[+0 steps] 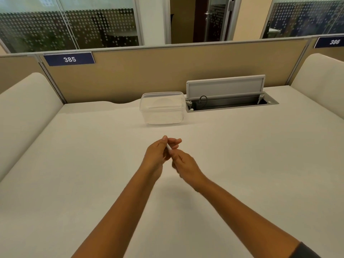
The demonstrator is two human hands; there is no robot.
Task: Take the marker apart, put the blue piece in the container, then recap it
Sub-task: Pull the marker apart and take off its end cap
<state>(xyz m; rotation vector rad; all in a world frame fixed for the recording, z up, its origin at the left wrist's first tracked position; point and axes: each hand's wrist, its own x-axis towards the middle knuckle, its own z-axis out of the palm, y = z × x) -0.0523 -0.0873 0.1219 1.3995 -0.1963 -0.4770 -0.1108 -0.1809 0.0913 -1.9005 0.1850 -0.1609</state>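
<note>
Left hand (158, 155) and right hand (183, 163) both pinching a white marker (169, 147) above the desk (74, 164), clear container (162, 110) at twelve o'clock

Soft even light, wide-angle edge bowing

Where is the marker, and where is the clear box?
marker (169, 148): head view, on the white barrel showing between both hands.
clear box (162, 116): head view, on its front wall.
</note>
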